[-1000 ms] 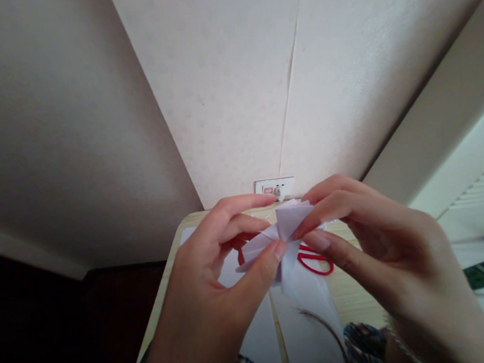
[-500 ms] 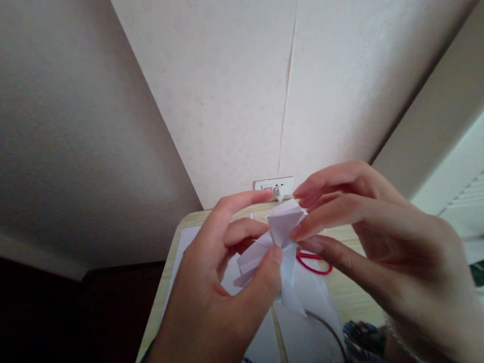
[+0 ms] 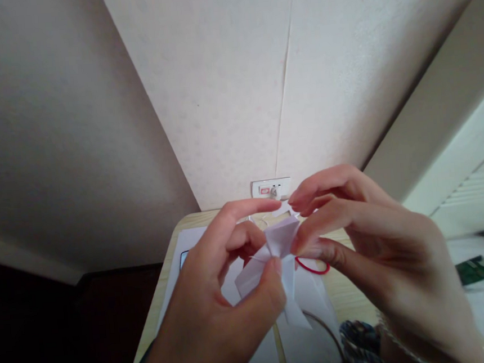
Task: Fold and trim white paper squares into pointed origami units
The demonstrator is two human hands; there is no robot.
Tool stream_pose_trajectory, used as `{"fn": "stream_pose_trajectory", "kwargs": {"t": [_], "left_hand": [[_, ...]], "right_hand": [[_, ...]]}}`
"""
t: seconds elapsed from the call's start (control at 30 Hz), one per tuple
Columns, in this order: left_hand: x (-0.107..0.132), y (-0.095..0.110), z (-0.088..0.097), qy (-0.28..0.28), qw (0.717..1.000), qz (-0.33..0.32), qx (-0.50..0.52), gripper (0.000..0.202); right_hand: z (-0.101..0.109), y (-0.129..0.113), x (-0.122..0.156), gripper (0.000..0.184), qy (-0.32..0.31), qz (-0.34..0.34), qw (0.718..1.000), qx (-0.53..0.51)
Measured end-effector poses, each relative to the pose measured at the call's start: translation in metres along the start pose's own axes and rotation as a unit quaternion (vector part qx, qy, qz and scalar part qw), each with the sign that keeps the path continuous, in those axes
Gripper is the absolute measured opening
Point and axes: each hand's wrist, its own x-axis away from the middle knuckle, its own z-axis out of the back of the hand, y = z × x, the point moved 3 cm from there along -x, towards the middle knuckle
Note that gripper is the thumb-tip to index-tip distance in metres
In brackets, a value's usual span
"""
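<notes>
Everything placed from the wall socket [image 3: 282, 185], the white plate low on the pale wall [image 3: 234, 92] behind the bench. Far left of the socket and lower: very dark floor [image 3: 119, 322]. Closer in, left of and below the socket: white paper sheet [image 3: 193, 235] flat on the light wood bench [image 3: 181, 225], plus a small dark-edged thing [image 3: 184, 258] lying on it, mostly covered by the hand, can't tell what. Left hand [image 3: 221, 290] is in front of and below-left of the socket, thumb and fingers clamped on the folded white paper [image 3: 281, 237], index finger stretched out above it. Folded white paper is held up over the bench, in front of and below the socket, between both hands, flaps sticking out several ways. White plug [image 3: 273, 193] sits in the socket itself. Just right of the socket and lower, on the bench: red scissors handle [image 3: 319, 273], one loop visible, rest hidden. Thin dark curved strand [image 3: 334, 337] well below the socket, slightly right. Right hand [image 3: 374, 243] right of and below the socket, thumb and index finger pinched together on the right edge of the folded white paper, other fingers curled above; pale bracelet [image 3: 393, 335] on its wrist. Far right of the socket, lower: green-and-white packet [image 3: 476, 270] on white cloth.
</notes>
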Motion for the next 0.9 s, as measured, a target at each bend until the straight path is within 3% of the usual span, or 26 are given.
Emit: {"fn": "stream_pose_trajectory", "kwargs": {"t": [0.23, 0.37, 0.6, 0.9], "left_hand": [[-0.0001, -0.0011, -0.0004, 0.001, 1.000, 0.006, 0.006, 0.029], [-0.0010, -0.0024, 0.0011, 0.011, 0.999, -0.020, -0.046, 0.035], [-0.0044, -0.0068, 0.0004, 0.000, 0.998, -0.019, -0.061, 0.036], [-0.0057, -0.0064, -0.0015, -0.011, 1.000, -0.019, -0.013, 0.032]], "right_hand": [[0.0023, 0.0017, -0.0021, 0.011, -0.048, -0.004, 0.999, -0.011], [-0.0008, -0.0008, -0.0020, 0.004, -0.049, 0.002, 0.997, 0.056], [-0.0021, -0.0013, -0.0011, 0.010, -0.062, 0.045, 0.986, 0.148], [-0.0011, 0.0010, -0.0003, 0.010, -0.066, 0.056, 0.987, 0.137]]}}
